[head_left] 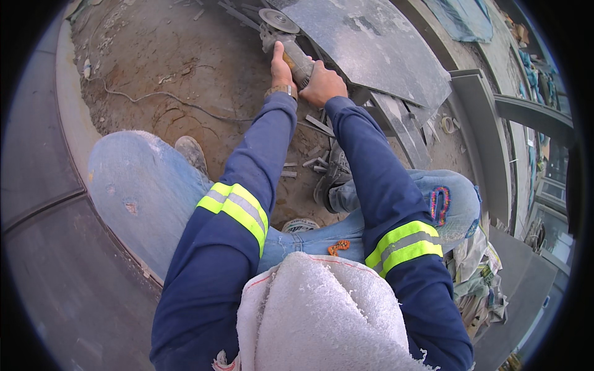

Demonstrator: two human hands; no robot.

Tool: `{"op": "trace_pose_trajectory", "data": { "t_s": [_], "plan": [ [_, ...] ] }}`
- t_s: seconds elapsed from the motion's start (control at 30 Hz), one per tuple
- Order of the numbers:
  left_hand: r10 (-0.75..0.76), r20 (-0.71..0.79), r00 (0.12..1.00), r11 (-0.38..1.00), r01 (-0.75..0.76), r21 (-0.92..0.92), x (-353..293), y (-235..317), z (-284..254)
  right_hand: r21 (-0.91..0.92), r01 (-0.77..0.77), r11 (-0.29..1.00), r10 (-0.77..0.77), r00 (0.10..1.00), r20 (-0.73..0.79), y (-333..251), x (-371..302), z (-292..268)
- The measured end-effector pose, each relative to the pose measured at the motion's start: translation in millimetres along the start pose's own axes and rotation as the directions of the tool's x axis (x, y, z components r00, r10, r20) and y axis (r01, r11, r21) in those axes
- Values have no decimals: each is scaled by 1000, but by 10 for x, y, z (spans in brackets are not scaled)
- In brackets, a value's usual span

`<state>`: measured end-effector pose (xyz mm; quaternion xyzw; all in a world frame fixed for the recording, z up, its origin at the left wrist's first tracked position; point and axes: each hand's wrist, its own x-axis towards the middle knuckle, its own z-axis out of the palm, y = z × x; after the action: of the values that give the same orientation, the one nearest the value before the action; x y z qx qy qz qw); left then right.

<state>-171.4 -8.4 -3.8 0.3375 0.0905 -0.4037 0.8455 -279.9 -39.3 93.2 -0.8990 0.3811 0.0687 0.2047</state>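
Observation:
Both my hands are wrapped round a dusty angle grinder [297, 63], held out at the far middle. Its grey disc [279, 21] faces up at the head end, beside the edge of a grey stone slab [371, 37]. My left hand [281, 67] grips near the grinder's head, thumb along the body. Farther back, my right hand [324, 84] closes on the rear of the body. The underside of the tool and most of the fingers are hidden. Whether the disc is spinning, I cannot tell.
A cord [179, 100] runs over the dusty floor to the left. Cut strips [319, 125] lie below the grinder. A narrow slab piece [402, 127] leans under the large slab. Grey beams [482, 123] stand at right, near a tape roll [448, 125] and crumpled sacks [476, 278].

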Motion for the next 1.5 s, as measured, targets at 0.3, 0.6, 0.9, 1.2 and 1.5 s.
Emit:
{"op": "trace_pose_trajectory", "data": {
  "t_s": [0.3, 0.6, 0.9, 1.2, 1.5],
  "plan": [
    [-14, -9, 1000, 1000, 14, 7, -118, -25, 30, 12, -17, 1000, 17, 1000, 14, 40, -86, -11],
    [-26, -6, 1000, 1000, 26, -10, -145, -72, 6, -1, -18, 1000, 18, 1000, 15, 63, -154, -15],
    [-49, -4, 999, 998, 49, -28, -220, -106, 22, 2, -22, 1000, 21, 999, 24, 94, -215, -31],
    [-40, 8, 999, 999, 40, -7, -252, -158, 14, 1, -2, 1000, 2, 1000, 7, 148, -251, -17],
    [-63, 17, 998, 998, 64, -28, -258, -116, 47, 3, -30, 1000, 30, 999, 29, 126, -221, -31]
  ]
}}
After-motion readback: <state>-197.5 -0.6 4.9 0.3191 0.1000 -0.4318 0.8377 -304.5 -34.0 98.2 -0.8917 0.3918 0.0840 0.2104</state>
